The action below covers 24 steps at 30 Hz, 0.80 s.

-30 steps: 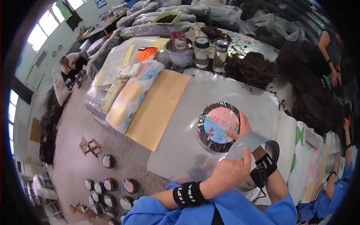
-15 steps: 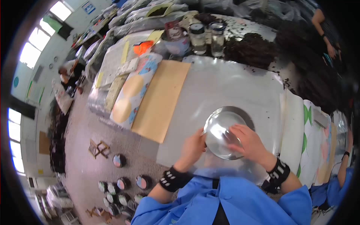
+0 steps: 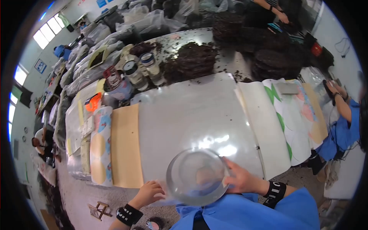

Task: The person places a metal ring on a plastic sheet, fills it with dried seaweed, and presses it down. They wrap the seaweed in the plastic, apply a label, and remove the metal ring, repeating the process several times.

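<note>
A round, shiny, partly see-through tub is lifted and tilted over the near edge of the grey sheet, in front of my body. At its right rim my right hand grips it, thumb on the near side and fingers at the edge. My left hand is just left of the tub, fingers loosely bent and apart, with nothing in it. Whether the tub has a bottom or is a clear-walled ring cannot be made out.
Tan paper and patterned sheets lie left, white sheets right. Two glass jars and dark piles stand behind. Co-workers' hands are at right and at the back. A wooden stool stands on the floor.
My view has turned to the right. The tub has come up off the sheet and nearer my body, tilted. My left hand has let go of its left side; my right hand now grips its right rim.
</note>
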Available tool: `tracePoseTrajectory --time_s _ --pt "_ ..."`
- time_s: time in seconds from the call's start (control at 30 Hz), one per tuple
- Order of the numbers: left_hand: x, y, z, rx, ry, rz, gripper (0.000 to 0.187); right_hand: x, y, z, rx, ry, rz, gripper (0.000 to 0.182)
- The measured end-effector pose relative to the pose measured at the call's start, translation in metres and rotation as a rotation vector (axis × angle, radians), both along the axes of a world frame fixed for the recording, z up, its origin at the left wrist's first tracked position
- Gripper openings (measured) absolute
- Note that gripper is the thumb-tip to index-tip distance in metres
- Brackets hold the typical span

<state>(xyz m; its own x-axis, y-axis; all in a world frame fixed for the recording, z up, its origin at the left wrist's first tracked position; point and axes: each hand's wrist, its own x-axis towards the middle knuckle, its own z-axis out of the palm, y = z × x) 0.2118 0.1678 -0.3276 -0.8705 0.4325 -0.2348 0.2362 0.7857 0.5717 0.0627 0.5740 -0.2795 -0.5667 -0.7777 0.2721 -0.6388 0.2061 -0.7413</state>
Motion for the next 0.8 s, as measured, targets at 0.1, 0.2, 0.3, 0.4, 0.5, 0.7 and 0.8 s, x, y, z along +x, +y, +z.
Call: tracePoseTrajectory --time_s 0.1,0.2,0.3,0.4,0.5,0.7,0.8 --pt "0.003 0.012 -0.001 0.007 0.034 0.02 0.021 0.012 0.001 0.0 0.04 -0.01 0.257 0.029" --pt "0.005 0.002 -0.014 -0.003 0.069 0.002 0.024 0.014 0.005 0.001 0.008 0.095 0.27 0.038" --pt "0.007 0.01 -0.01 -0.025 -0.032 0.024 0.022 0.025 -0.01 0.015 0.205 -0.312 0.212 0.063" --pt "0.006 0.017 -0.01 0.011 -0.108 0.018 0.019 0.032 -0.026 0.015 0.246 -0.373 0.33 0.08" --pt "0.008 0.001 -0.034 0.071 -0.101 -0.006 0.019 0.034 -0.021 0.003 0.189 -0.352 0.276 0.078" --pt "-0.049 0.007 0.038 0.271 -0.152 0.414 0.016 0.044 -0.067 -0.013 0.029 0.106 0.547 0.068" --pt "-0.037 0.016 0.081 0.542 0.119 0.486 0.01 0.02 -0.078 -0.046 0.115 0.048 0.466 0.052"
